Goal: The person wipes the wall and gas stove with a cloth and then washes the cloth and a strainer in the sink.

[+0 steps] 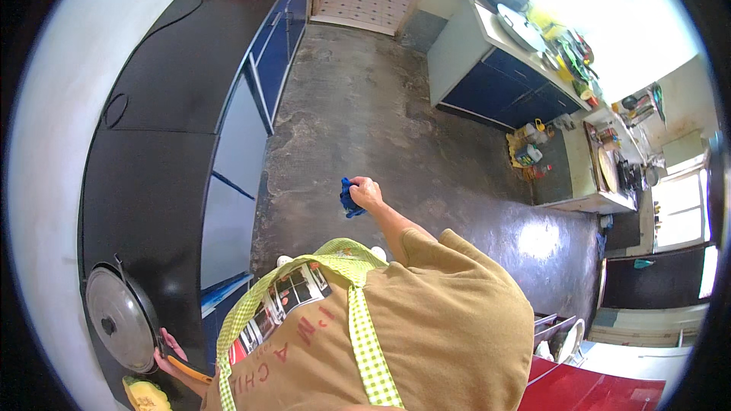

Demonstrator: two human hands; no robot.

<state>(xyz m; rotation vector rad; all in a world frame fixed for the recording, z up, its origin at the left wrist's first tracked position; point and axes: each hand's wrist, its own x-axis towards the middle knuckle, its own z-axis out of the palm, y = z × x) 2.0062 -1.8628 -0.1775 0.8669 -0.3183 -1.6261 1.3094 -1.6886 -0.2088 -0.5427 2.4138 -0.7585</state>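
My right hand holds a crumpled blue cloth out over the floor, in front of my body. At the lower left, my left hand is around the black and orange handle of a pan. The pan sits on the black countertop under a grey metal lid with a dark knob. Close below the pan lies a cut piece of yellow squash. A green checked apron hangs over my brown shirt.
Blue cabinets run under the left counter, where a black cable lies. Across the floor stands another cabinet with a large lid and vegetables. Bottles stand on the floor beside it. A red glossy surface is at the lower right.
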